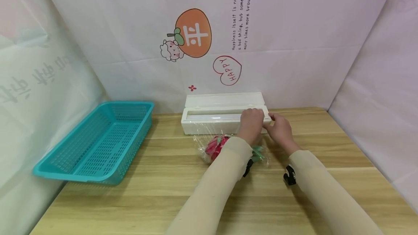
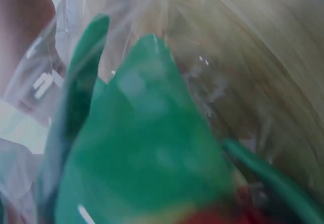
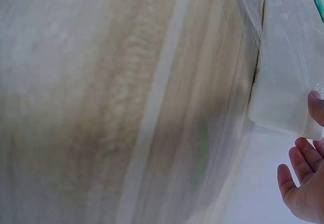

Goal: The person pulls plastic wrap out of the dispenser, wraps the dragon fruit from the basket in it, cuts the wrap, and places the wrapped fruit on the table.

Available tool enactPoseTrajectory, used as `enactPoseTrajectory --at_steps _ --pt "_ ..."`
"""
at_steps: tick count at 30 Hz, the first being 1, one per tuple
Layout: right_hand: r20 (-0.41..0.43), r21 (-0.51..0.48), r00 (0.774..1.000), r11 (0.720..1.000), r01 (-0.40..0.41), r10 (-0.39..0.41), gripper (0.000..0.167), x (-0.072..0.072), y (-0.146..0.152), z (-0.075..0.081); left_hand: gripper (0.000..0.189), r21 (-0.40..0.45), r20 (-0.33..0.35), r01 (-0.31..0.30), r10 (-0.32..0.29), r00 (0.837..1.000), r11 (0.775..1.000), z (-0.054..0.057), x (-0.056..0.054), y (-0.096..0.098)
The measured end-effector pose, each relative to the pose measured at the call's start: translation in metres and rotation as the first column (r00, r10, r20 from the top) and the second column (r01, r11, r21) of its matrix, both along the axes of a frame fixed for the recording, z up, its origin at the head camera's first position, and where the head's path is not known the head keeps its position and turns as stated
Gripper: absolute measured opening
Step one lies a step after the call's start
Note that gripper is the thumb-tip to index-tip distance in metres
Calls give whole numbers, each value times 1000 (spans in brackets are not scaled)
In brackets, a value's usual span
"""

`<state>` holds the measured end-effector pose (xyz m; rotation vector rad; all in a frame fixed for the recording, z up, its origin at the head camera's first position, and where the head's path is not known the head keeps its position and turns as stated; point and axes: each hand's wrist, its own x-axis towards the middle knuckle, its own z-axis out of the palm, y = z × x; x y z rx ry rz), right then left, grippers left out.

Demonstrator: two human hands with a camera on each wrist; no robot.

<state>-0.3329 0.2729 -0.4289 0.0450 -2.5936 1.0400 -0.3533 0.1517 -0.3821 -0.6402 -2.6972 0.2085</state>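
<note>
A long white cling film box [image 1: 212,127] stands against the back wall with its lid [image 1: 225,100] raised, a roll of film [image 1: 213,117] showing inside. My right hand [image 1: 281,130] grips its right end, thumb on the near side. My left hand [image 1: 252,123] is bent over the top near that end; its fingertips are hidden, and I cannot tell whether they hold anything. Clear film [image 1: 200,141] hangs from the box over a pinkish-red thing with green leaf-like tips [image 1: 217,147], partly behind my left forearm. Close up, the left wrist view shows a green tip [image 2: 147,133] under film.
A turquoise plastic basket [image 1: 130,144] stands on the left of the wood-grain table [image 1: 163,198]. Printed white sheeting [image 1: 277,68] forms walls at the back and both sides. Black wrist straps [image 1: 289,175] sit at both cuffs.
</note>
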Motion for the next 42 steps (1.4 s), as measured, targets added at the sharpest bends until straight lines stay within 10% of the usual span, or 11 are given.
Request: enactPoseTrajectory --at_steps 42 --pt "0 -15 1000 1000 -12 12 52 -1 1 -1 13 -3 57 -15 15 998 1000 6 -2 -28"
